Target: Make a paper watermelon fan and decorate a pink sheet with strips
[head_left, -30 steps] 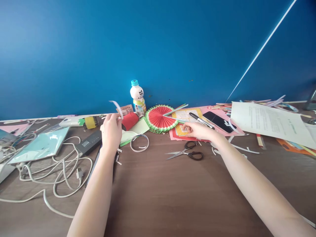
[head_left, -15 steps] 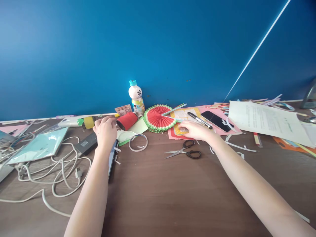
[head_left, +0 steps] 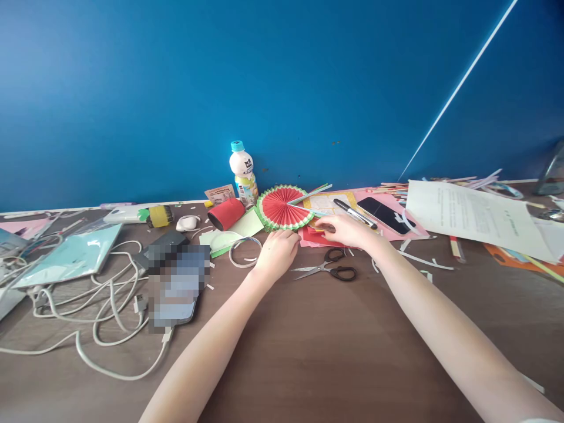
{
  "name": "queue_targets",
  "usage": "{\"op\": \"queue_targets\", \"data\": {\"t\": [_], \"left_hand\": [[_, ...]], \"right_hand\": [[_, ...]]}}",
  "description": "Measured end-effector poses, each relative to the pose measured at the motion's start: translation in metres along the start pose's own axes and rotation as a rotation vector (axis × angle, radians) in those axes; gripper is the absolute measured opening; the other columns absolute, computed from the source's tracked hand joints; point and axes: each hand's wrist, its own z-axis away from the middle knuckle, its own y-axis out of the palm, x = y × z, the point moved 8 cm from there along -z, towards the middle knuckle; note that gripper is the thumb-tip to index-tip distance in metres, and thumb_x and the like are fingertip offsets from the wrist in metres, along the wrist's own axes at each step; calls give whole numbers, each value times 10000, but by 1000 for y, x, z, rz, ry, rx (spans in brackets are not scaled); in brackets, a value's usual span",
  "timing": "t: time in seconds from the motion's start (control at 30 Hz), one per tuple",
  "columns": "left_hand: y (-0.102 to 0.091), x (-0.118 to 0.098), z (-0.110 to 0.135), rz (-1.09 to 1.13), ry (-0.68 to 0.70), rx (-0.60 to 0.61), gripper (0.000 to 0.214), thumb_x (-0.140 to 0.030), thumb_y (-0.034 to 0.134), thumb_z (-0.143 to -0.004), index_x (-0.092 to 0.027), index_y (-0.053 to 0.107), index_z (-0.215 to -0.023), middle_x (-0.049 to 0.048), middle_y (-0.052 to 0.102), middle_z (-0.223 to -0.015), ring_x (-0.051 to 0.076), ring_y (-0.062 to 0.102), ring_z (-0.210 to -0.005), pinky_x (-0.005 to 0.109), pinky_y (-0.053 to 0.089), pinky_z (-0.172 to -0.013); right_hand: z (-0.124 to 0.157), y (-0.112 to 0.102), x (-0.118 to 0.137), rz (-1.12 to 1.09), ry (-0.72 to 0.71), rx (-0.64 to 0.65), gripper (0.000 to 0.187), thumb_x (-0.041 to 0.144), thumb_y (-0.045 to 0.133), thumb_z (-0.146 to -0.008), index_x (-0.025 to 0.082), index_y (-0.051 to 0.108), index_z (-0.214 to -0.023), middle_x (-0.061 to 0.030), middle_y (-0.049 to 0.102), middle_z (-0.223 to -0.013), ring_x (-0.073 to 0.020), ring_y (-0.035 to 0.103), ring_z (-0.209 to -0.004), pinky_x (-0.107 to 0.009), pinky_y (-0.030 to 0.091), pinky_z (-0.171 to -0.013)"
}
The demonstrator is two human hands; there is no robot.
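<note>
Left hand (head_left: 277,249): I see it has crossed over from the phone (head_left: 176,288) to the bench (head_left: 308,352) just below the paper fan (head_left: 282,207). Fingers curled under, tips hidden; I cannot tell the grip.
Right hand (head_left: 348,230): stays put, fingers laid flat on the red paper (head_left: 312,237), gripping nothing.
Reading: both hands now close on the fan and red paper, so I judge the work shifts there.
Scissors (head_left: 328,271): just beside, untouched.

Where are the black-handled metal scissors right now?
The black-handled metal scissors lie on the brown table, just right of the left hand, near the right hand.
</note>
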Motion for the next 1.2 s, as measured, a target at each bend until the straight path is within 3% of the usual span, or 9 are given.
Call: {"op": "queue_targets", "data": {"t": [0.27,0.37,0.53,0.6,0.73,0.9,1.2], "left_hand": [[23,-16,-30,36,107,89,258,-151,407,-850,-181,654,-920,78,655,-945,184,589,-906,271,435,-808],[29,-15,-37,36,136,126,242,-152,434,-836,-190,663,-903,75,658,-947,182,594,-920,259,443,-814],[30,-10,-41,28,163,166,247,-113,439,-813,-164,661,-909,88,663,-919,197,607,-895,267,461,-775],[30,-8,-42,29,167,171,264,-98,432,-809,-149,653,-944,94,664,-929,202,610,-887,273,463,-767],[33,-3,-44,48,176,179,258,-159,454,-830,-159,633,-1016,82,658,-1007,192,603,-923,266,458,-801],[37,1,-45,45,186,191,253,-211,501,-823,-177,618,-1045,57,643,-1073,185,589,-983,257,446,-845],[34,-4,-43,-66,210,193,227,-201,413,-867,-164,629,-926,68,645,-936,180,616,-858,265,467,-727]], "right_hand": [[0,-4,-6,-130,-7,-18,302,132,454,-752,216,593,-1006,-58,636,-1064,-192,597,-920,-303,433,-816],[1,-10,-6,-136,-13,-69,282,135,417,-778,212,542,-1019,-60,625,-1033,-179,598,-895,-303,443,-784],[1,-14,1,26,-76,-54,294,71,346,-756,210,605,-759,-25,641,-800,-175,576,-766,-304,431,-720],[1,-12,2,21,-97,-36,320,68,352,-759,214,636,-740,-26,660,-873,-178,580,-849,-309,424,-790],[2,-9,1,38,-114,-85,273,144,434,-779,213,647,-934,-44,640,-1058,-203,563,-985,-338,412,-873],[4,-7,-4,82,-42,-111,279,185,572,-711,217,554,-988,-54,600,-1069,-217,575,-903,-350,451,-739],[2,-4,-9,143,-49,-84,294,61,514,-689,225,514,-933,-39,581,-1023,-199,561,-878,-314,427,-692]]}}
